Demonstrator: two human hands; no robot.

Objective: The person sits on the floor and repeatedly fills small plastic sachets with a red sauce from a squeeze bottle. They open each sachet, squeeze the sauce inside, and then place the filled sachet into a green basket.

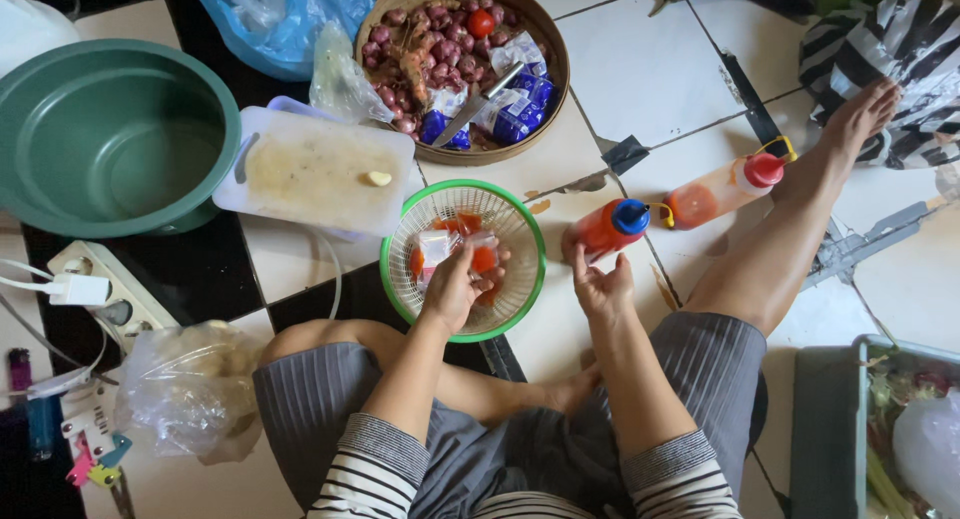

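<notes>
I sit on a tiled floor with a green-rimmed plastic strainer (pixel 520 224) in front of me. My left hand (pixel 455 289) reaches into it, fingers closed around a red tomato (pixel 484 259) and touching a small clear packet (pixel 434 249). My right hand (pixel 600 284) rests open on the floor beside the strainer, just below a lying squeeze bottle (pixel 610 227) with red sauce and a blue cap. A second sauce bottle (pixel 725 187) with a red cap lies further right.
A white cutting board (pixel 315 169) lies behind the strainer, a green basin (pixel 110 134) at left, a woven basket (pixel 545 49) of shallots, packets and a knife (pixel 478 104) behind. A power strip (pixel 105 289) and plastic bag (pixel 185 384) lie left; a grey crate (pixel 830 429) right.
</notes>
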